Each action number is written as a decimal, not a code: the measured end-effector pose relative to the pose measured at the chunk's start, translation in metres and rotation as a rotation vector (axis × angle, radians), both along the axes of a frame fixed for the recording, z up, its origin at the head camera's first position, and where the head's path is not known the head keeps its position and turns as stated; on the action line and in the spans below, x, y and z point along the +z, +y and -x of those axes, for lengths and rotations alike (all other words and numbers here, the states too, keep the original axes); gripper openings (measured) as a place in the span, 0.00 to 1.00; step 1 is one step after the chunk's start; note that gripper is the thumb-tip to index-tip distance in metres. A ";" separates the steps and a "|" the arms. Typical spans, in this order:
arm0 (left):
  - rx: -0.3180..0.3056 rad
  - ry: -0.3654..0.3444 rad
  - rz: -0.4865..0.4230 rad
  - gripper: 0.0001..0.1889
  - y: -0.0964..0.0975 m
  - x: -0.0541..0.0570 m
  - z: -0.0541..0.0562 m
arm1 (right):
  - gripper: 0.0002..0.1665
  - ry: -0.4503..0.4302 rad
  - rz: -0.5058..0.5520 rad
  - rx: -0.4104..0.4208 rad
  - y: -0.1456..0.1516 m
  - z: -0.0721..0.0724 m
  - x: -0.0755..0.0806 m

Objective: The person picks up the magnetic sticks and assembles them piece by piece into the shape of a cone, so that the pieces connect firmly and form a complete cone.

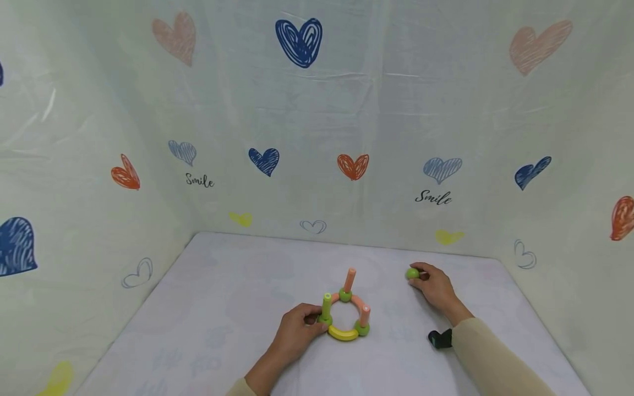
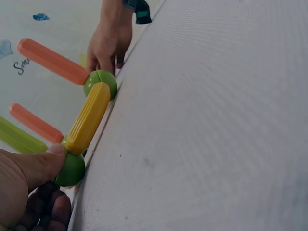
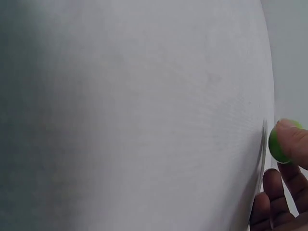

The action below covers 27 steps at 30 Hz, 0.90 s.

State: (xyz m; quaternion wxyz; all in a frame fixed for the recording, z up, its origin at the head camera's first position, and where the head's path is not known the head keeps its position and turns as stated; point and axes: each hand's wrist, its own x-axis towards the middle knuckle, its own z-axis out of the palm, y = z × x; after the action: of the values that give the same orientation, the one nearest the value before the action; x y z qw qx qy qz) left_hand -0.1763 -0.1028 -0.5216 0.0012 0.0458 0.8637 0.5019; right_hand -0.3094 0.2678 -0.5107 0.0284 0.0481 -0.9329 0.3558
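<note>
A toy ring of curved pieces and green ball connectors stands on the table, with a yellow curved piece [image 1: 343, 334] at its near side and coral curved ones behind. Three rods rise from its connectors: a green rod [image 1: 327, 304] and two coral rods, one at the back [image 1: 349, 280] and one at the right [image 1: 365, 315]. My left hand [image 1: 296, 333] pinches the left ball connector [image 2: 71, 171] between thumb and fingers, below the green rod. Off to the right, my right hand [image 1: 437, 287] pinches a loose green ball [image 1: 412, 273] by thumb and fingertips, close over the table.
The white table [image 1: 238, 286] is enclosed by a pale curtain [image 1: 317, 121] printed with hearts and "Smile". A dark strap [image 1: 440, 339] shows by the right wrist. Between the ring and the right hand lies a stretch of tabletop.
</note>
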 end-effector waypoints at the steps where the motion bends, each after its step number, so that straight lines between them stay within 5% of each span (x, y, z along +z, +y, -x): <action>1: -0.001 -0.001 0.001 0.21 0.000 0.000 0.000 | 0.28 0.002 0.007 0.000 0.000 0.000 0.000; 27: -0.009 0.010 0.020 0.21 0.000 -0.001 -0.001 | 0.23 0.053 0.248 -0.019 -0.023 -0.017 0.010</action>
State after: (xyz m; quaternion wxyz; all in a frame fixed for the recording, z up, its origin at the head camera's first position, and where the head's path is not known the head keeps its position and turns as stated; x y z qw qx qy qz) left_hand -0.1757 -0.1032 -0.5229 -0.0006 0.0521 0.8685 0.4930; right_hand -0.2927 0.2444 -0.5009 0.0622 0.0449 -0.8810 0.4668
